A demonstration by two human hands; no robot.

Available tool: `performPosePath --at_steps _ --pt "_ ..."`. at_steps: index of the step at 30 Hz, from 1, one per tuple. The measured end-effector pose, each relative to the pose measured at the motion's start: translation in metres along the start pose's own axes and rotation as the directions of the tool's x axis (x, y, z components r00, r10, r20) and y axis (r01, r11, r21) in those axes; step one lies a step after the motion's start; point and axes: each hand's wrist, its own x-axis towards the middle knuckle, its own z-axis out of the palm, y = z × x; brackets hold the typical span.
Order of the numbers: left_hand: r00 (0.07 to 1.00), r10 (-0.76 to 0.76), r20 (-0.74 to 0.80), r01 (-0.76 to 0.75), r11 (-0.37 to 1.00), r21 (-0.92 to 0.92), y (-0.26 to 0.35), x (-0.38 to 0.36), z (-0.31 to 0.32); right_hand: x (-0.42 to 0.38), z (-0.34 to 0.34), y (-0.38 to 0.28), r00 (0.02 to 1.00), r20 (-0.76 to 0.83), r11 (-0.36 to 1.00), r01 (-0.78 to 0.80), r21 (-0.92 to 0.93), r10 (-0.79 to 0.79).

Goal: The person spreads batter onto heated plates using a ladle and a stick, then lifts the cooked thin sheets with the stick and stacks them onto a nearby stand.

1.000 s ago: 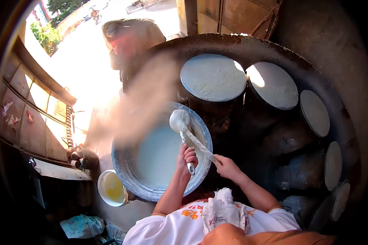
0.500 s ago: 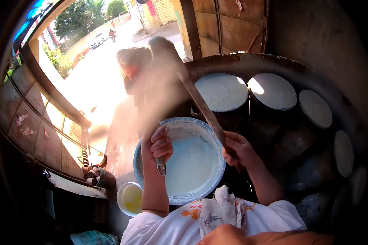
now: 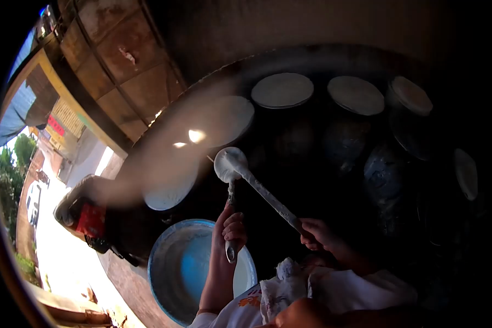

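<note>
My left hand [image 3: 233, 229] is closed round the handle of a ladle [image 3: 224, 167], whose bowl is coated in something whitish and points away from me. In my right hand [image 3: 318, 234] is the near end of a long wooden stick [image 3: 270, 199]. Its far end meets the ladle's bowl and looks smeared white too. Just below and left of my left hand stands a wide blue-rimmed basin [image 3: 153, 268] with a pale liquid inside, partly hidden by my forearm.
Several pale round discs [image 3: 282, 91] line the far curve of a large dark round surface [image 3: 290, 145]. A dark object with a red patch [image 3: 91, 220] stands at the left, beside a bright doorway. Haze drifts over the left discs. Rust-brown panels [image 3: 120, 52] rise behind.
My view has turned right, so the basin now sits further left and lower. The ladle and stick have swung from near the doorway to over the dark surface, their far ends together.
</note>
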Motion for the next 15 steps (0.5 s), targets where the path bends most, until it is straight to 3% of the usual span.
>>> performPosePath --at_steps 1,2,3,4,6,7,8,9,10,11,12,13,15 --pt "0.998 -0.053 0.047 0.051 0.998 0.039 -0.021 0.028 0.006 -0.023 -0.015 -0.015 0.986 -0.082 0.989 0.145 -0.008 -0.145" --pt "0.997 -0.011 0.075 -0.004 0.979 0.203 -0.039 0.061 0.006 -0.047 -0.034 -0.033 0.947 -0.164 0.961 0.274 -0.031 -0.275" --pt "0.995 -0.080 0.058 0.055 0.939 0.338 -0.051 0.099 0.003 -0.060 -0.053 -0.055 0.862 -0.256 0.898 0.432 -0.081 -0.438" --pt "0.989 -0.142 0.044 0.105 0.878 0.466 -0.069 0.138 0.001 -0.072 -0.069 -0.077 0.746 -0.332 0.813 0.562 -0.151 -0.577" --pt "0.971 -0.232 -0.060 0.226 0.803 0.552 -0.114 0.229 -0.016 -0.078 -0.107 -0.118 0.414 -0.449 0.610 0.558 -0.562 -0.792" --pt "0.896 -0.427 -0.121 0.444 0.850 0.285 -0.142 0.273 -0.017 -0.062 -0.135 -0.115 0.284 -0.467 0.539 0.575 -0.615 -0.837" --pt "0.788 -0.601 -0.132 0.605 0.796 -0.012 -0.169 0.309 -0.021 -0.044 -0.176 -0.100 0.160 -0.469 0.468 0.580 -0.667 -0.868" --pt "0.787 -0.608 -0.101 0.598 0.793 -0.114 -0.192 0.329 -0.025 -0.034 -0.210 -0.057 -0.036 -0.453 0.388 0.458 -0.800 -0.891" --pt "0.783 -0.620 -0.058 0.599 0.775 -0.200 -0.217 0.360 -0.024 -0.044 -0.228 -0.027 -0.135 -0.420 0.357 0.338 -0.871 -0.898" --pt "0.721 -0.692 -0.012 0.687 0.717 -0.117 -0.225 0.391 -0.038 -0.055 -0.246 0.004 -0.232 -0.382 0.340 0.203 -0.918 -0.895" --pt "0.661 -0.750 0.029 0.751 0.659 -0.041 -0.232 0.424 -0.058 -0.097 -0.258 0.014 -0.213 -0.403 0.389 0.106 -0.915 -0.890" --pt "0.651 -0.758 -0.041 0.759 0.651 0.006 -0.242 0.450 -0.072 -0.138 -0.280 0.000 -0.166 -0.487 0.488 0.040 -0.872 -0.857" --pt "0.622 -0.762 -0.182 0.782 0.616 0.095 -0.262 0.501 -0.098 -0.186 -0.294 -0.044 -0.148 -0.795 0.750 0.266 -0.605 -0.588"
